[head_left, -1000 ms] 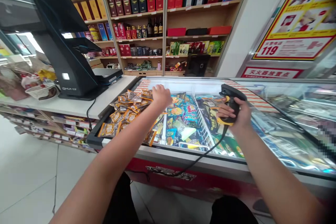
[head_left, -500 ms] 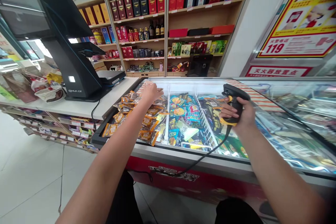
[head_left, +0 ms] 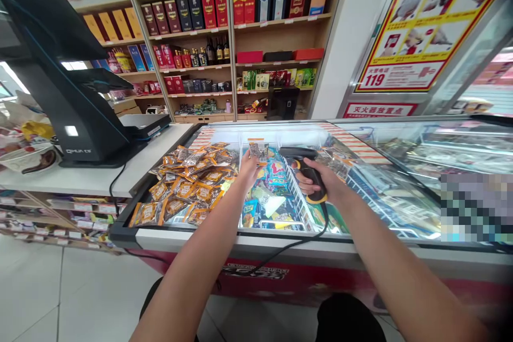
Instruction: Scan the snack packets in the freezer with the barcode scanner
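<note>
Pinched in my left hand is a small snack packet with orange edges and a dark middle, raised above the freezer's glass. My right hand is wrapped round the grip of a black and yellow barcode scanner, whose head faces left toward the packet. Its cord hangs down across the freezer's front edge. To the left of my left hand, many similar orange-edged packets lie heaped on the freezer's glass top. Through the glass below show blue and yellow ice cream packs in wire baskets.
The chest freezer stretches across in front of me. At left, a counter carries a black checkout terminal and a bowl. Shelves of boxes and bottles stand behind. More packets lie beyond my right hand.
My left hand has come away from the heap to the right, now with a packet in it. The scanner has moved left, closer to that hand. The view has turned right.
</note>
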Demonstrator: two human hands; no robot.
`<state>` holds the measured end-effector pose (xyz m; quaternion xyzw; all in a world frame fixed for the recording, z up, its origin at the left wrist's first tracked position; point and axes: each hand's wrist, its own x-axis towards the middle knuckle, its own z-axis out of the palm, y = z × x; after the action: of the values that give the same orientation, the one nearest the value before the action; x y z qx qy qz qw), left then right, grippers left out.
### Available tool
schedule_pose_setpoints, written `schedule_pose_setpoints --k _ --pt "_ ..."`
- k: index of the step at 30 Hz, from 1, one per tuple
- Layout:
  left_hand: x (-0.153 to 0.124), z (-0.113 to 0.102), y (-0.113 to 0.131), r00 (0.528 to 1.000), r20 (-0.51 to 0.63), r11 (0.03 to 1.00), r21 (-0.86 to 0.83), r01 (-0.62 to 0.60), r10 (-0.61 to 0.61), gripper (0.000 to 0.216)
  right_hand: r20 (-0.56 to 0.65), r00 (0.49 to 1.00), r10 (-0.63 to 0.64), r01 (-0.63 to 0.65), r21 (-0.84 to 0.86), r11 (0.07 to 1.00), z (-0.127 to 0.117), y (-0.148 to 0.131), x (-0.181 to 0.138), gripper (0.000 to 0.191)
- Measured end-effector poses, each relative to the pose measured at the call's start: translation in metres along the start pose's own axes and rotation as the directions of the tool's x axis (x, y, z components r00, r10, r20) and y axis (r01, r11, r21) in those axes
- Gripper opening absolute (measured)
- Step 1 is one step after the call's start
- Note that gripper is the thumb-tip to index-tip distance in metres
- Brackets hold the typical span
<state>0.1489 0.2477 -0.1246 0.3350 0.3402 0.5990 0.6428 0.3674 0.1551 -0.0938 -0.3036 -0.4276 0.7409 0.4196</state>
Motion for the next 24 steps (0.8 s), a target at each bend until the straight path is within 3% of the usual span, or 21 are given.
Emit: schedule_pose_setpoints --k 7,12,18,24 --pt "0.009 -0.014 -0.006 0.999 -0.037 1.0 -0.021 0.0 0.0 0.039 -0.047 0.995 0.093 -0.1 -0.18 0.979 -0.002 0.007 0.002 0.046" --pt "0.011 -0.014 -0.006 1.0 -0.01 1.0 -0.026 -0.002 0.002 0.03 -0.057 0.997 0.045 -0.055 -0.193 0.98 -0.004 0.01 0.002 0.039" --pt "0.011 -0.014 -0.007 0.999 -0.037 1.0 0.015 0.004 -0.003 0.033 -0.065 0.995 0.076 -0.086 -0.179 0.98 -0.003 0.008 -0.001 0.042" --pt "0.009 -0.011 -0.004 0.998 -0.027 0.951 0.305 -0.04 0.05 0.025 -0.061 0.998 0.002 -0.008 -0.094 0.996 0.002 0.001 -0.004 0.035"
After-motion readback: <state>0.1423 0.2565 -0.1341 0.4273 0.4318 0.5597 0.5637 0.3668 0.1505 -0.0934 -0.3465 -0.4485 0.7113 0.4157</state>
